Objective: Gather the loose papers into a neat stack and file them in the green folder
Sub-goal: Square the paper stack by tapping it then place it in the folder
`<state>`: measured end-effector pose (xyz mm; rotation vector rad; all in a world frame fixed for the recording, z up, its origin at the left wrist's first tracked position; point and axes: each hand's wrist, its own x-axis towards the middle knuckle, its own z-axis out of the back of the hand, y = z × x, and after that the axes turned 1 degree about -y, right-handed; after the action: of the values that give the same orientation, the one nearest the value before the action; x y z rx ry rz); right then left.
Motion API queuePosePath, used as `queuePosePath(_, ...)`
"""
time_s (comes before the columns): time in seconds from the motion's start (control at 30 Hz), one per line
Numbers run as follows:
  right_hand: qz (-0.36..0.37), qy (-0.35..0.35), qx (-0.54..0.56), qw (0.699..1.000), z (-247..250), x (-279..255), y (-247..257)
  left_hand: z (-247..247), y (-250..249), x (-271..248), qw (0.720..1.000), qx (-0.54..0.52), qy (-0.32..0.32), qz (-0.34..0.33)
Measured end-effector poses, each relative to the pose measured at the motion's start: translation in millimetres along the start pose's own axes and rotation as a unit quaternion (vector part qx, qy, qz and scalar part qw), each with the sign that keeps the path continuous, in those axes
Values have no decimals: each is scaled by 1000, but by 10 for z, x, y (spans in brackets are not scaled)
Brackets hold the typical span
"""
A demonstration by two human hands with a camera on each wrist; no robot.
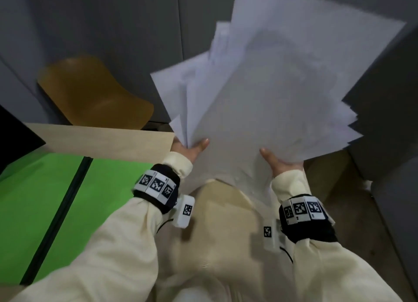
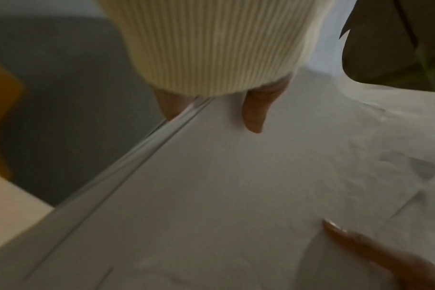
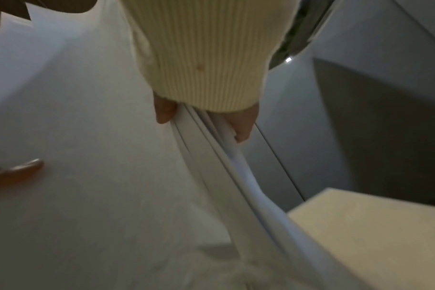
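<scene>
A fanned, uneven bundle of white papers (image 1: 267, 102) is held in the air in front of me. My left hand (image 1: 190, 146) pinches its lower left corner, thumb on top, fingers hidden behind. My right hand (image 1: 277, 162) pinches the lower right edge the same way. In the left wrist view my thumb (image 2: 255, 113) presses on the top sheet (image 2: 211, 196). In the right wrist view the sheets' edges (image 3: 226, 172) splay between my thumb and my fingers (image 3: 241, 129). The green folder (image 1: 45, 200) lies open at lower left, with a dark spine down its middle.
The folder lies on a light wooden table (image 1: 101, 139), whose corner reaches my left hand. An ochre chair seat (image 1: 95, 89) stands beyond the table. Grey panels fill the background, and a dark grey block (image 1: 384, 125) stands at the right.
</scene>
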<state>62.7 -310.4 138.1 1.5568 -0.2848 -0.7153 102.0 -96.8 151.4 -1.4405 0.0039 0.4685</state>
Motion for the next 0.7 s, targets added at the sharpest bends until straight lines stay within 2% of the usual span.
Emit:
queuePosePath(0.03,-15,-9,6,1000,-3,-20,-43,9,38,-38,1000,1,13,8)
queuePosePath(0.17,-33,-34,24,999,-34,-56,-74,-8,132,-97,1000,2,-4,25)
queuePosePath(0.3,-1,-19,26,999,-26,-55,154,17,-69,-83,1000,-21,15,8)
queuePosePath(0.37,17,-8,24,1000,32,-32,234,58,-93,-55,1000,9,27,-14)
queuePosePath(0.5,11,4,-26,1000,34,21,162,64,-11,-20,1000,5,-9,-11)
queuePosePath(0.7,0,-29,9,1000,-42,2,213,46,-113,-94,999,7,-18,-35)
